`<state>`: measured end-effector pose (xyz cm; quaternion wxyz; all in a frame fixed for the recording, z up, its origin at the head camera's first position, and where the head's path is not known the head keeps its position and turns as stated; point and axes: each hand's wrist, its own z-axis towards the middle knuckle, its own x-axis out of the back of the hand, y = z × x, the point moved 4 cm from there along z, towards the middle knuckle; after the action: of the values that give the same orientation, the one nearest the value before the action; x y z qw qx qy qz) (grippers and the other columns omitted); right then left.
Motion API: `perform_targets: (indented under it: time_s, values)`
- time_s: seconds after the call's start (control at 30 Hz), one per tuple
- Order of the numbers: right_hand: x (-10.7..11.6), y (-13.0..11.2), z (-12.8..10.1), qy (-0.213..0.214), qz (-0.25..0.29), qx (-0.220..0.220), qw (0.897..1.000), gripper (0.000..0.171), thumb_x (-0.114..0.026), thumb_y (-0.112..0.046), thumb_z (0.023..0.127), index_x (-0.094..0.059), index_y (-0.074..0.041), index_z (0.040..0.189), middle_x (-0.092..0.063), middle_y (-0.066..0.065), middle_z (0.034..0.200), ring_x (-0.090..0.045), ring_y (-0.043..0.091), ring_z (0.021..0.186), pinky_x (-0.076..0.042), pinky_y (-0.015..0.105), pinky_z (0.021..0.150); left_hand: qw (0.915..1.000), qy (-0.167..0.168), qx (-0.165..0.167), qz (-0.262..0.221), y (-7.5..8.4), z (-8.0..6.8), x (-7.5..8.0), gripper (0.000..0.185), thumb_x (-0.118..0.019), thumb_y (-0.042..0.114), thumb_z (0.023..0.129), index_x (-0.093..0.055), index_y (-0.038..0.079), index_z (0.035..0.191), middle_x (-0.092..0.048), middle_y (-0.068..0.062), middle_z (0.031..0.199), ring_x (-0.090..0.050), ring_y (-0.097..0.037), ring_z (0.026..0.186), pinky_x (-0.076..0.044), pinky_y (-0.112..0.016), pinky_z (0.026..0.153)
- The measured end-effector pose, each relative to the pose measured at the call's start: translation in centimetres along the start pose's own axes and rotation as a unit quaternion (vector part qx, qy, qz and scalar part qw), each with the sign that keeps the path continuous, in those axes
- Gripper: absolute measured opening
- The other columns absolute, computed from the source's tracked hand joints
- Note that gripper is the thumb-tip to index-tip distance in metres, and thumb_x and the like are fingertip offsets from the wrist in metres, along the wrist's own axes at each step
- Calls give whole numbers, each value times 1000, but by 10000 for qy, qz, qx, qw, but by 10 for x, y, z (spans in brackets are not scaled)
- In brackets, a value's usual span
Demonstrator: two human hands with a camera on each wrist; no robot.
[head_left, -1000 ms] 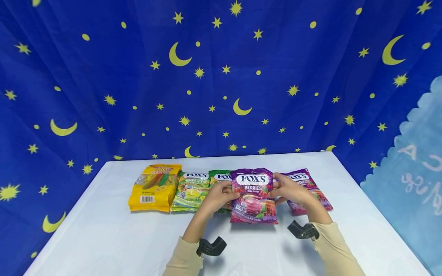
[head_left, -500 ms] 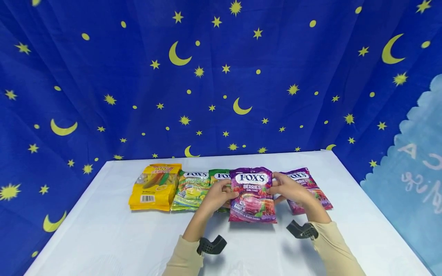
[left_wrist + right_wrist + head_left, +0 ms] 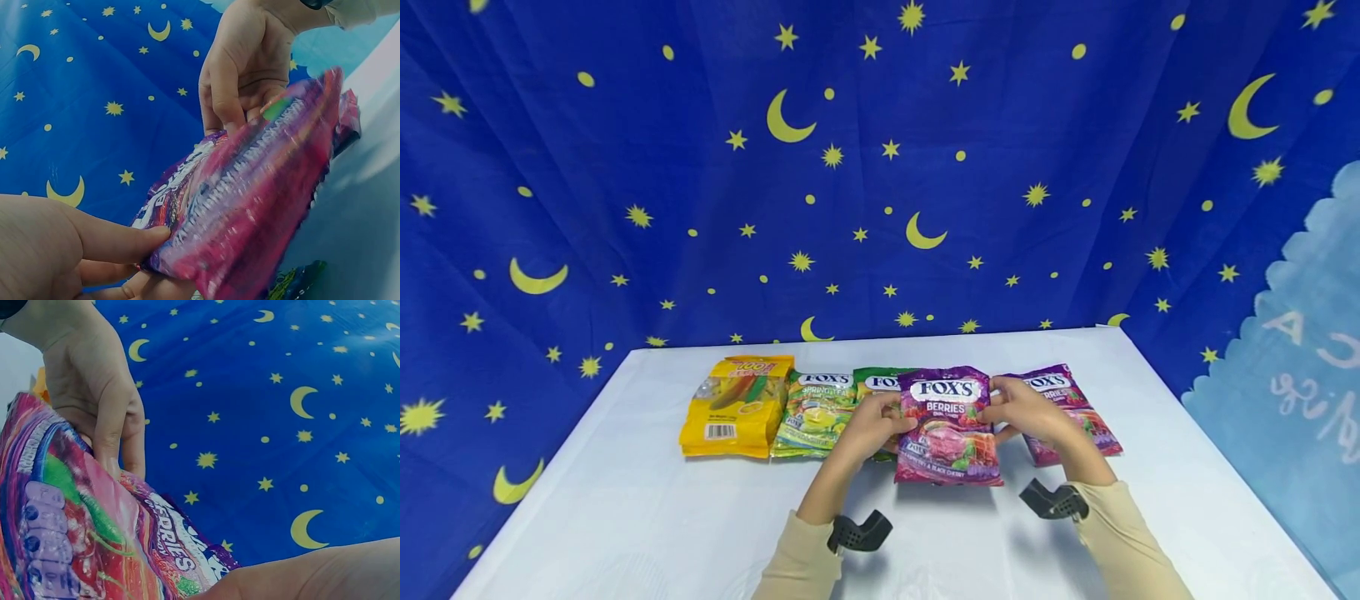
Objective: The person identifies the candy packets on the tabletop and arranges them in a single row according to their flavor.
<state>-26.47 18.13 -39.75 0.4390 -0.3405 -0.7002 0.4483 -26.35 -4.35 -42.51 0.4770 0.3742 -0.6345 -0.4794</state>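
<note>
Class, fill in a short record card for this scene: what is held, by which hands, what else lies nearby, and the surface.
Held item: purple berry candy bag, raised off the table
Left hand: grips the bag's left edge
Right hand: grips the bag's right edge
Nearby: yellow bag, two green bags, second purple bag, in a row
Surface: white table
Backdrop: blue star-and-moon cloth

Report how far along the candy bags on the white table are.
Lying in a row on the table: yellow bag, two green Fox's bags, one purple Fox's bag. In hand: left hand and right hand grip the Berries bag by its sides, top raised. Left: that bag is not yet lying flat.
</note>
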Motion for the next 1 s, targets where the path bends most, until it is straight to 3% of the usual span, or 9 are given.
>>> perform_targets:
  time_s: [0.2, 0.43, 0.67, 0.77, 1.0]
  values:
    - [1, 1, 1, 58, -90, -95, 9999, 55, -62, -1, 86, -33, 16, 130, -60, 15, 88, -64, 22, 72, -59, 39, 65, 9999, 41, -23, 106, 5, -2, -1, 21, -70, 6, 87, -62, -3, 105, -48, -2, 68, -53, -14, 56, -55, -29, 52]
    - [2, 2, 3, 69, -135, -39, 9999, 43, -62, 0, 86, -38, 13, 120, -58, 13, 83, -64, 21, 71, -59, 40, 66, 9996, 152, -159, 180, 7, -1, -3, 41, -70, 4, 86, -57, -5, 124, -53, -6, 73, -55, -16, 57, -58, -37, 56]
    - [3, 3, 4, 28, -67, 57, 10000, 65, -60, 3, 85, -22, 21, 136, -58, 13, 83, -65, 24, 75, -58, 41, 68, 9987, 334, -187, 328, 1, 4, -4, 28, -73, 6, 85, -63, -2, 111, -53, -6, 72, -56, -15, 53, -57, -35, 53]
    - [4, 5, 4, 53, -56, 92, 9999, 65, -59, 4, 85, -22, 21, 135, -55, 11, 81, -63, 22, 75, -58, 41, 69, 9984, 408, -179, 344, -3, 5, -5, 29, -74, 7, 84, -63, -3, 110, -57, -7, 73, -58, -16, 53, -57, -33, 52]
    - [11, 19, 4, 405, -156, -66, 9990, 53, -60, 3, 86, -32, 17, 128, -52, 16, 88, -63, 26, 79, -58, 42, 68, 9995, 88, -203, 232, -8, 9, -15, 46, -71, 5, 86, -55, -8, 127, -66, -8, 83, -66, -21, 62, -58, -33, 59]
